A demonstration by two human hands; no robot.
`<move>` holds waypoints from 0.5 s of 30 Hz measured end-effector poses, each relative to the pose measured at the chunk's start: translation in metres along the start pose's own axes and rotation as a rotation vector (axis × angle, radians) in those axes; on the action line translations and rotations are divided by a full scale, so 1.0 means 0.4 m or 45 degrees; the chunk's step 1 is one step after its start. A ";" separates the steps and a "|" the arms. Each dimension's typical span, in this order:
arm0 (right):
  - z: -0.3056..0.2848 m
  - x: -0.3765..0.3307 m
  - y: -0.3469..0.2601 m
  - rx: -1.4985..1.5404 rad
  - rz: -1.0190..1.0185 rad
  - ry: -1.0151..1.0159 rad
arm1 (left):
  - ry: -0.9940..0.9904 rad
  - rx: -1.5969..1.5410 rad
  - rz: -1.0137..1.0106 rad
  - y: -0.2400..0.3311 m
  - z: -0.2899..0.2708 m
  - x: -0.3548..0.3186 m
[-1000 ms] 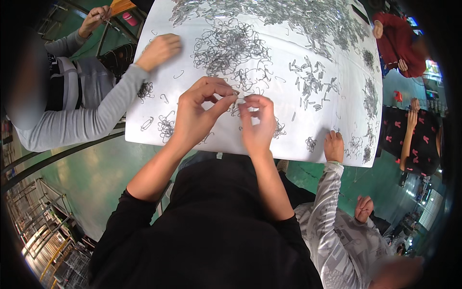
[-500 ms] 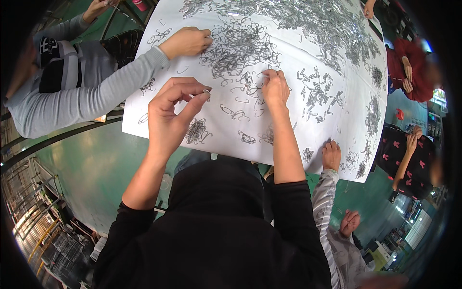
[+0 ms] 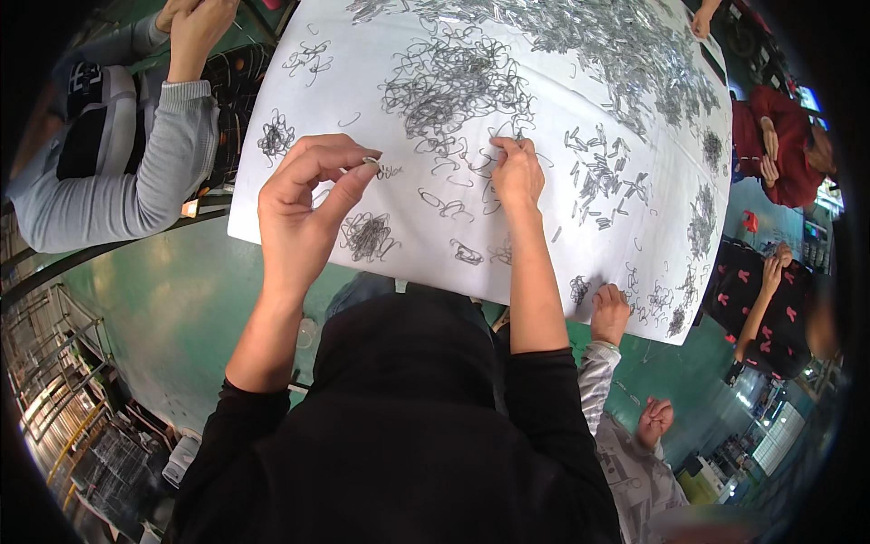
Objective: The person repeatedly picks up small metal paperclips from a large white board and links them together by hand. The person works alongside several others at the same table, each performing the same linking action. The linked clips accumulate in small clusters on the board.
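While the left hand pinches a metal piece, wire hooks and strips flank the right hand, hold unclear.

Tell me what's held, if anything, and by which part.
The left hand pinches a small metal piece; which part is too small to tell. Whether the right hand holds anything is unclear.

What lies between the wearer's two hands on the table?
Several loose bent wire pieces on the white tabletop, between the left hand and right hand; seen in the head view.
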State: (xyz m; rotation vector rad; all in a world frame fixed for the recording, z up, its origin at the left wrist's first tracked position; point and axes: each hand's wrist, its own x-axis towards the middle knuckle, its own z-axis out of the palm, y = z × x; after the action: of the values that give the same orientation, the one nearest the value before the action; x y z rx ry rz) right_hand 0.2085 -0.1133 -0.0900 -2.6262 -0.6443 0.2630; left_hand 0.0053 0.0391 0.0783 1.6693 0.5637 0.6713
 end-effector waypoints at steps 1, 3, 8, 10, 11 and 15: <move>0.004 -0.002 -0.005 0.060 -0.088 -0.015 | 0.010 -0.008 -0.001 0.003 -0.005 -0.003; 0.020 -0.009 -0.026 0.161 -0.237 -0.042 | 0.029 -0.026 -0.004 0.007 -0.011 -0.008; 0.066 -0.002 -0.093 0.219 -0.140 -0.129 | 0.056 -0.009 -0.012 0.009 -0.031 -0.021; 0.068 0.011 -0.102 0.168 -0.236 -0.175 | 0.066 0.007 0.008 0.006 -0.037 -0.026; 0.067 0.014 -0.103 0.144 -0.282 -0.196 | 0.071 0.015 0.014 0.004 -0.040 -0.028; 0.033 0.037 -0.079 0.135 -0.155 -0.147 | 0.111 0.019 0.019 -0.003 -0.053 -0.045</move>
State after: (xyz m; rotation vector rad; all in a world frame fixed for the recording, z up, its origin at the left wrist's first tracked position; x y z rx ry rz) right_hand 0.2053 -0.0762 -0.0892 -2.4740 -0.8027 0.4025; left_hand -0.0225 0.0421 0.0779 1.6659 0.6196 0.7552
